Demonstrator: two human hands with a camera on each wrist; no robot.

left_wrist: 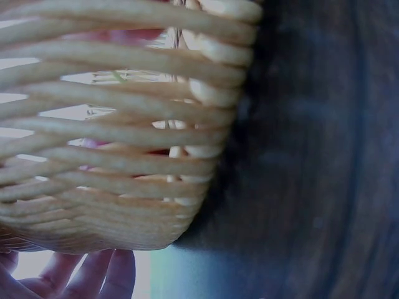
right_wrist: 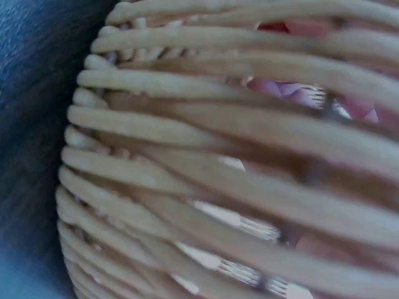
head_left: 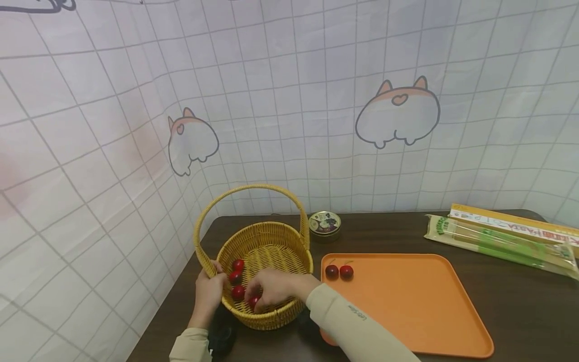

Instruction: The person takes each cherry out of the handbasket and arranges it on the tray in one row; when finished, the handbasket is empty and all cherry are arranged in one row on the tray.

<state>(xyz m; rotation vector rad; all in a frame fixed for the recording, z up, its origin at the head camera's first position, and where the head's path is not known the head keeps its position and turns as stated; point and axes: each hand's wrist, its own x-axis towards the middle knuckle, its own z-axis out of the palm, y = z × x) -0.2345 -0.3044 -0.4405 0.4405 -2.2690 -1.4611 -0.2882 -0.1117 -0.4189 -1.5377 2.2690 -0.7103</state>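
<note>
A yellow woven basket [head_left: 271, 320] with a tall arched handle stands on the dark table. At its left side my left hand [head_left: 209, 294] grips the rim near the foot of the handle; its fingertips show below the weave in the left wrist view. My right hand [head_left: 277, 286] reaches inside and pinches a red cherry [head_left: 254, 301] low in the basket. Three more cherries [head_left: 237, 292] lie in a row along the inner left wall. The right wrist view is mostly filled by the basket's weave [right_wrist: 187, 124], which hides the fingers.
Right of the basket lies an orange tray [head_left: 407, 301] with two stemmed cherries [head_left: 339, 272] in its far left corner. A round tin [head_left: 324, 224] stands behind. Long pasta packages [head_left: 502, 246] lie at the far right. A gridded cloth [head_left: 289, 100] hangs behind the table.
</note>
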